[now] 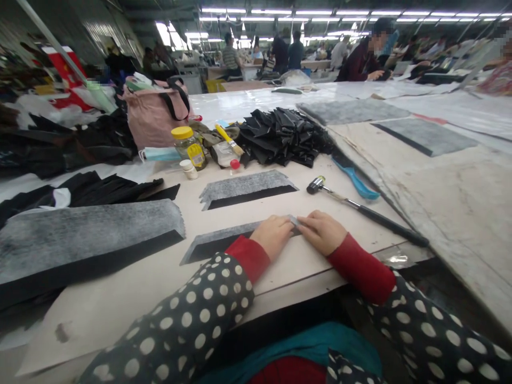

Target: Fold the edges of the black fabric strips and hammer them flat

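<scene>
Head view: grey felt strip (218,241) lies flat on the worktop (304,266). Left hand (272,234) and right hand (322,231) meet on its right end, fingers curled, tips down; pinching or only pressing, cannot tell. Judged light, soft, floppy: hold by the end edge.

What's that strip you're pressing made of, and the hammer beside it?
Strip: looks like grey felt or nonwoven fabric, matte and speckled, with a darker black band along its near edge; the fibre is unclear. Hammer: the shiny shaft suggests metal, the matte black handle looks like rubber or plastic, and the head seems black with a pale face, possibly rubber.
</scene>
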{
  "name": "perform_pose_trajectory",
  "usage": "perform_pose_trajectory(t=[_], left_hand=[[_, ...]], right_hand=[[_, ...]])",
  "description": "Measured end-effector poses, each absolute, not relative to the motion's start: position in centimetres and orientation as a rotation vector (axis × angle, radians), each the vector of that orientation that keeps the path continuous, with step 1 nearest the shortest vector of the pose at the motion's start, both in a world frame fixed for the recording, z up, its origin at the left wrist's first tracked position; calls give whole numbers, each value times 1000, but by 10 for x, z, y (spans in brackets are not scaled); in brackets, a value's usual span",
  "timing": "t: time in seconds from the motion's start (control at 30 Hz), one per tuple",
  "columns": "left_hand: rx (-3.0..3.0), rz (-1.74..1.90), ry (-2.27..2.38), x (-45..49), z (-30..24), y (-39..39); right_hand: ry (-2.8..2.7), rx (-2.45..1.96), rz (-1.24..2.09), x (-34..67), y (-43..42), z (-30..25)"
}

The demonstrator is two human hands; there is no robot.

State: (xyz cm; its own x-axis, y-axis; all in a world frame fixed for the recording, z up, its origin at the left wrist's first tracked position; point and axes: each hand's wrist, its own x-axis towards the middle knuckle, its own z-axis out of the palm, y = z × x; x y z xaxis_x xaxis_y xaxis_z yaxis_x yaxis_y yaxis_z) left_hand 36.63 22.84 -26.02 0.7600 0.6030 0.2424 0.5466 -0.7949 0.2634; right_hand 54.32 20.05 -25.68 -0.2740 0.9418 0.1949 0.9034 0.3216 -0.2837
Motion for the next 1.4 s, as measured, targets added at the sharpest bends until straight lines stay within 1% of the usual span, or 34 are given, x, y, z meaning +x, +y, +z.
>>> perform_pose_trajectory(t=[0.17, 0.27, 0.57, 0.77, 0.9, 1.03, 1.17, 1.3, 1.4], left_hand=[[2733, 460, 998, 367, -257, 229], [2721, 442, 989, 367, -257, 230], [2732, 449, 965, 366, -260, 231], [2719, 440, 1002, 365, -259, 230], [2669, 499, 1041, 364, -259, 229], [2638, 561, 1081, 364, -259, 230], [2582, 557, 1125, 364, -260, 232], [2524, 641, 1104, 364, -260, 231], [2556, 571, 1072, 366, -257, 229]], right_hand=[[-2014, -1681, 511, 547, 211, -261], [-1945, -1729, 605, 545, 215, -260], [-2083, -1564, 395, 538, 214, -261], [-2125, -1447, 339, 538, 214, -267], [-2178, -1394, 255, 537, 212, -268], [-2258, -1388, 156, 535, 211, -266], [-2331, -1419, 114, 534, 210, -262], [-2418, -1449, 69, 530, 209, -259], [-2497, -1512, -21, 525, 207, -256]])
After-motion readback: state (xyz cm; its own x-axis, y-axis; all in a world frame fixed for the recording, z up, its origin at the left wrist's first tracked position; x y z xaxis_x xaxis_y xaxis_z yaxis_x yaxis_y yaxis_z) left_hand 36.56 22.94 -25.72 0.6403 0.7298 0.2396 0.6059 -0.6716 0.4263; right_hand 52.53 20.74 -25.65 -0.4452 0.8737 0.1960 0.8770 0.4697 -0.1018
